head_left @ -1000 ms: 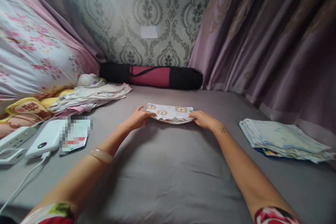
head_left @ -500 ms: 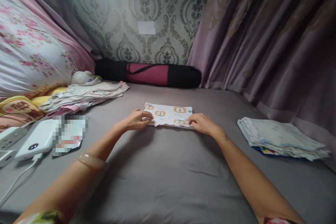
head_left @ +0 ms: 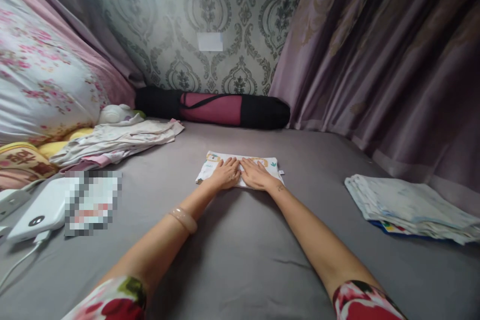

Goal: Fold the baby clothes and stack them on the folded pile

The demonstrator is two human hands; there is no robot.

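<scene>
A folded white cloth (head_left: 210, 166) with orange and green prints lies on the grey bed sheet (head_left: 240, 240), near the middle of the view. My left hand (head_left: 226, 173) rests flat on it, just left of its centre, with the fingers stretched out. Right beside it, my right hand (head_left: 256, 173) also lies flat on the cloth, palm down. The fingertips of both hands almost meet. Part of the cloth is hidden beneath them.
To the right lies a stack of folded pale cloths (head_left: 412, 205). At the left are crumpled clothes (head_left: 123, 140), a white power bank (head_left: 47, 210) with a cable, and a blurred-out item (head_left: 93, 202). A black and pink rolled bag (head_left: 213, 108) lies along the wall.
Both hands have let go of the cloth's side edges and moved inward onto its top, fingers now flat. The view has shifted slightly.
</scene>
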